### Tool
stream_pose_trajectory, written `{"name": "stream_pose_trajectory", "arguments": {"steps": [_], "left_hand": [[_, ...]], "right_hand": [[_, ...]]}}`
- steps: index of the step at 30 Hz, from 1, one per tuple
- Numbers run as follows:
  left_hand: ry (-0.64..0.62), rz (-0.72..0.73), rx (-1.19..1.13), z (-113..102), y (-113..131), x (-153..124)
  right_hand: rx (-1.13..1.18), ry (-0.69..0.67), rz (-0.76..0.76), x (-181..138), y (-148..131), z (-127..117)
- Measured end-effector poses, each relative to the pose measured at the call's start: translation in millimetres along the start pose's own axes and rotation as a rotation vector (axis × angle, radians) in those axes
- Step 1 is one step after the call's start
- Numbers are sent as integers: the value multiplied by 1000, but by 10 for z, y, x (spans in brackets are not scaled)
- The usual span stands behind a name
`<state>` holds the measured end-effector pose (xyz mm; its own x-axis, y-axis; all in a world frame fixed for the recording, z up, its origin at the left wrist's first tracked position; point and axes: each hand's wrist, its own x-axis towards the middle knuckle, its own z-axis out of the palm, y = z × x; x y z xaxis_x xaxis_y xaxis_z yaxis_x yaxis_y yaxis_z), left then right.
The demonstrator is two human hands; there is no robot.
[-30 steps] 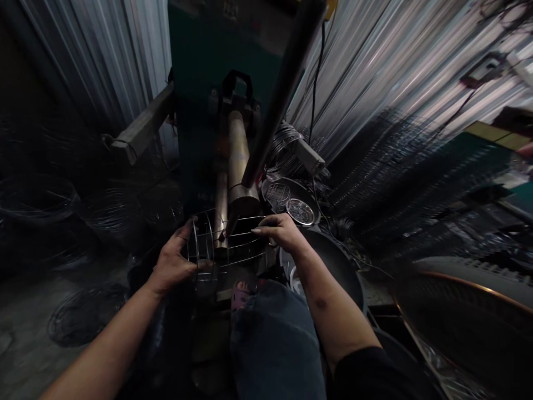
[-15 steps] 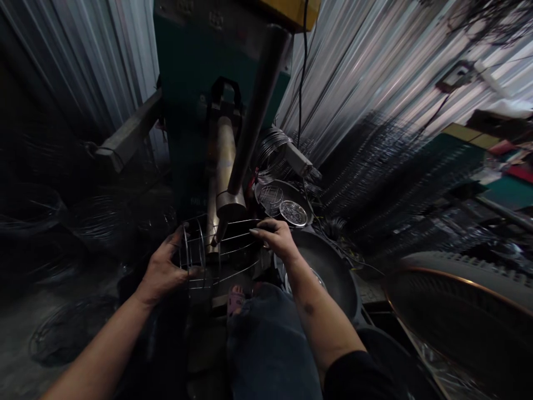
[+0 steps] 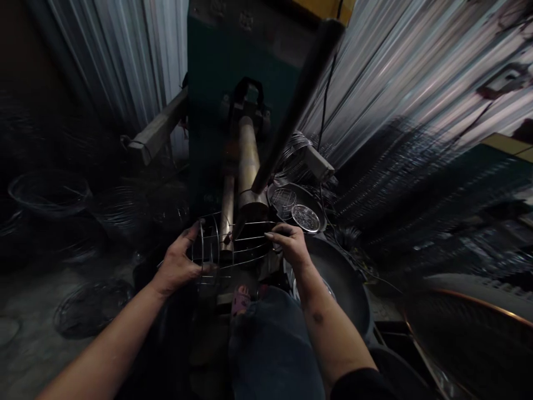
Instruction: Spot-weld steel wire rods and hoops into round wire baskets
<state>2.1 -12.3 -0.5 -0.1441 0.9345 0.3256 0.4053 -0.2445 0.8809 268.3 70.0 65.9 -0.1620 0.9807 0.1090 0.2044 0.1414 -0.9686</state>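
Between my hands is a round wire basket frame (image 3: 217, 244), lying on its side around the electrode tips of what looks like a spot welder (image 3: 249, 161). My left hand (image 3: 182, 258) grips its ringed end, thumb below and fingers above. At the other end my right hand (image 3: 289, 240) pinches a thin wire between thumb and fingers. The upper electrode (image 3: 238, 228) points down toward the lower arm (image 3: 227, 222), with wires of the frame close to the tips. Whether the tips touch the wire I cannot tell in this dim light.
Right of the welder, a dark tub (image 3: 345, 278) stands below a smaller pan (image 3: 320, 214) holding round wire pieces (image 3: 306, 218). A coil of wire rings (image 3: 293, 153) hangs behind. Round wire frames (image 3: 89, 308) lie on the left floor. A large fan (image 3: 470, 328) is at lower right.
The view has turned left, so everything sits further right in the picture. Both hands keep their hold on the wire frame, which stays at the electrodes.
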Motion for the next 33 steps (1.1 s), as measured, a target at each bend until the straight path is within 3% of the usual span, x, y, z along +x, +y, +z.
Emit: {"name": "stream_pose_trajectory", "arguments": {"steps": [3, 33], "left_hand": [[-47, 5, -48, -18, -34, -15], [-45, -41, -69, -2, 4, 27]], "right_hand": [[-24, -33, -5, 16, 9, -14], [-5, -71, -36, 103, 63, -81]]}}
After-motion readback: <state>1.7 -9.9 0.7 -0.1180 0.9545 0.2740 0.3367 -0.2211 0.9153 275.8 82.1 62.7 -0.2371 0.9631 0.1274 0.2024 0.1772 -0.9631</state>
